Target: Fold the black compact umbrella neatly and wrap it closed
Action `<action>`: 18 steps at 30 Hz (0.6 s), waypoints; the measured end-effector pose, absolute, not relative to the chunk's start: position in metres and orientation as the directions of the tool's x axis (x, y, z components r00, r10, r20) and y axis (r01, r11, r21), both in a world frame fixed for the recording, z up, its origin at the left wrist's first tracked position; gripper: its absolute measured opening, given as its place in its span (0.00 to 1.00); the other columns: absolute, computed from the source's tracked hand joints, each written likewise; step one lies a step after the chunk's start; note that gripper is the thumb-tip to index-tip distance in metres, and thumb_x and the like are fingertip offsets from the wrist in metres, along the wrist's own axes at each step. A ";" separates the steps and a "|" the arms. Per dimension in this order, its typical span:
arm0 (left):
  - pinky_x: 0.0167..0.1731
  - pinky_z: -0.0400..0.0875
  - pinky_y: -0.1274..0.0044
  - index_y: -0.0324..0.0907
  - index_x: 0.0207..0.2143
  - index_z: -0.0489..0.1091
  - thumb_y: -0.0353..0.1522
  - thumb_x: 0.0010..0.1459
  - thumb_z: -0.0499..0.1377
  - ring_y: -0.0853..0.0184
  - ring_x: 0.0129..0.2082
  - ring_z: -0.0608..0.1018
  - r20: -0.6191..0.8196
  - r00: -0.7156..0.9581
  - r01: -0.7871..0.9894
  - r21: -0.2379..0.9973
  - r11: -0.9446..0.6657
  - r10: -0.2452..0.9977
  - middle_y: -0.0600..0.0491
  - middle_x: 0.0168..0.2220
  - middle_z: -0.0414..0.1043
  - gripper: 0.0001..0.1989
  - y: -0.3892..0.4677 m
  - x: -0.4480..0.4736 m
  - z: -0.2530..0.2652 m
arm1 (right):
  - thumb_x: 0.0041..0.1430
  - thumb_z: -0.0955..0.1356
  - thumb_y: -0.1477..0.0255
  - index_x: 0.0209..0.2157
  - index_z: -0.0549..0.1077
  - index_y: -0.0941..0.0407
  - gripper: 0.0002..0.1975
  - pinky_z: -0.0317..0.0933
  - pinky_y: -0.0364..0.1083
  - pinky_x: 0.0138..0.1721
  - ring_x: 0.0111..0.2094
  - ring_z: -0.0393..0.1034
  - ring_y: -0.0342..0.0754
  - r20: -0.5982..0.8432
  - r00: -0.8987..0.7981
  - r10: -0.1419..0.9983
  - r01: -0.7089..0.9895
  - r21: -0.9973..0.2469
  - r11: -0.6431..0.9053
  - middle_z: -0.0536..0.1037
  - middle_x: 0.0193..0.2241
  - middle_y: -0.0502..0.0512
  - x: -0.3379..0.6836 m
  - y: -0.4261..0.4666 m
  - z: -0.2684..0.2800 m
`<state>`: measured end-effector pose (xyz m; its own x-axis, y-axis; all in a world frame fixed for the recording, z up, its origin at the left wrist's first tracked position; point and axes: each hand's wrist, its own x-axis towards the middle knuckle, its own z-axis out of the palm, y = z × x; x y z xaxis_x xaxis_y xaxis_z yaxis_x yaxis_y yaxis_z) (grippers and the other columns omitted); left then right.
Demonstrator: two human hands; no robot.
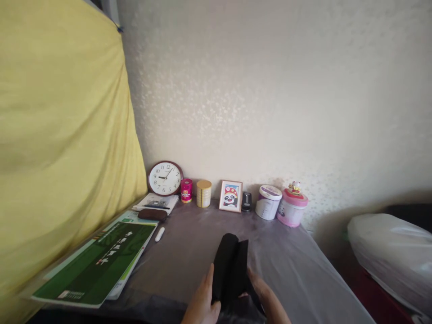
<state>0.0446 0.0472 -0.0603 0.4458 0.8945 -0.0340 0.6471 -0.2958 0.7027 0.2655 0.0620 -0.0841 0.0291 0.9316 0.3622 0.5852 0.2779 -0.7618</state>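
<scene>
Between my hands, above the front of the table, is a black rolled bundle [225,265] with a loose flap standing up along its right side. It looks like soft cloth or a folded umbrella; which one I cannot tell. My left hand [204,297] grips its left side, the thumb lying near the lower end. On the right, my right hand [265,294] holds the flap side, with a dark strip hanging beside the fingers. Some fingertips are hidden behind the black bundle.
Green books [101,261], a brown case [152,214] and a white pen-like stick [159,234] lie left. Along the wall stand a clock [165,178], a pink can [186,191], a yellow can [204,194], a picture frame [231,196] and two tubs [268,202]. A yellow curtain [67,135] hangs left.
</scene>
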 end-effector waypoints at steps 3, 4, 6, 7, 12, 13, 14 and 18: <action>0.47 0.65 0.73 0.35 0.62 0.30 0.21 0.45 0.50 0.59 0.49 0.72 -0.100 0.423 0.756 0.587 -0.290 0.901 0.38 0.59 0.54 0.44 0.037 0.049 -0.047 | 0.48 0.64 0.60 0.34 0.77 0.55 0.17 0.68 0.49 0.36 0.34 0.73 0.54 0.259 0.053 0.964 0.551 -0.813 0.188 0.80 0.32 0.56 0.274 0.061 -0.080; 0.44 0.66 0.73 0.36 0.62 0.30 0.21 0.46 0.49 0.59 0.46 0.74 -0.109 0.418 0.778 0.557 -0.293 0.902 0.39 0.59 0.54 0.44 0.034 0.050 -0.044 | 0.51 0.60 0.62 0.35 0.77 0.56 0.18 0.68 0.50 0.36 0.35 0.73 0.54 0.262 0.136 0.955 0.558 -0.817 0.145 0.79 0.32 0.57 0.277 0.060 -0.079; 0.41 0.67 0.73 0.38 0.62 0.29 0.21 0.47 0.48 0.60 0.43 0.75 -0.101 0.420 0.798 0.514 -0.314 0.902 0.39 0.58 0.55 0.43 0.029 0.052 -0.041 | 0.53 0.57 0.64 0.36 0.76 0.56 0.20 0.67 0.51 0.38 0.36 0.73 0.55 0.293 0.311 0.904 0.590 -0.805 0.058 0.79 0.33 0.58 0.283 0.058 -0.076; 0.40 0.67 0.73 0.38 0.62 0.29 0.21 0.47 0.48 0.60 0.42 0.75 -0.094 0.423 0.802 0.502 -0.324 0.901 0.39 0.58 0.55 0.43 0.028 0.053 -0.042 | 0.53 0.57 0.63 0.36 0.76 0.56 0.20 0.66 0.52 0.40 0.37 0.73 0.56 0.316 0.377 0.870 0.612 -0.791 0.022 0.79 0.34 0.60 0.285 0.056 -0.075; 0.40 0.67 0.74 0.39 0.62 0.29 0.22 0.46 0.48 0.61 0.41 0.75 -0.076 0.414 0.811 0.483 -0.330 0.907 0.41 0.58 0.55 0.43 0.027 0.053 -0.047 | 0.56 0.58 0.60 0.32 0.75 0.55 0.19 0.65 0.48 0.40 0.36 0.73 0.54 0.389 0.391 0.834 0.721 -0.692 -0.016 0.79 0.32 0.60 0.282 0.044 -0.063; 0.40 0.67 0.74 0.40 0.62 0.28 0.22 0.46 0.48 0.61 0.41 0.75 -0.076 0.409 0.815 0.478 -0.327 0.909 0.41 0.58 0.55 0.43 0.027 0.053 -0.048 | 0.57 0.57 0.59 0.32 0.75 0.54 0.19 0.65 0.47 0.38 0.35 0.74 0.53 0.370 0.378 0.849 0.732 -0.681 -0.029 0.79 0.31 0.59 0.279 0.043 -0.061; 0.40 0.66 0.74 0.40 0.62 0.28 0.22 0.46 0.48 0.62 0.41 0.75 -0.078 0.406 0.818 0.475 -0.324 0.911 0.41 0.58 0.55 0.43 0.026 0.053 -0.048 | 0.59 0.57 0.59 0.33 0.74 0.54 0.20 0.65 0.47 0.36 0.34 0.74 0.53 0.344 0.363 0.866 0.743 -0.668 -0.046 0.79 0.31 0.58 0.277 0.041 -0.060; 0.39 0.66 0.75 0.40 0.62 0.29 0.22 0.47 0.48 0.63 0.41 0.75 -0.088 0.399 0.822 0.475 -0.314 0.913 0.41 0.58 0.55 0.42 0.026 0.053 -0.049 | 0.57 0.59 0.58 0.38 0.74 0.53 0.18 0.65 0.48 0.36 0.36 0.74 0.55 0.303 0.292 0.907 0.807 -0.587 -0.064 0.79 0.37 0.59 0.271 0.037 -0.064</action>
<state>0.0529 0.0262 -0.0491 0.3994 0.9125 -0.0881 0.8222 -0.3140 0.4748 0.2712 0.0367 -0.0636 0.2925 0.9070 0.3031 0.8073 -0.0642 -0.5867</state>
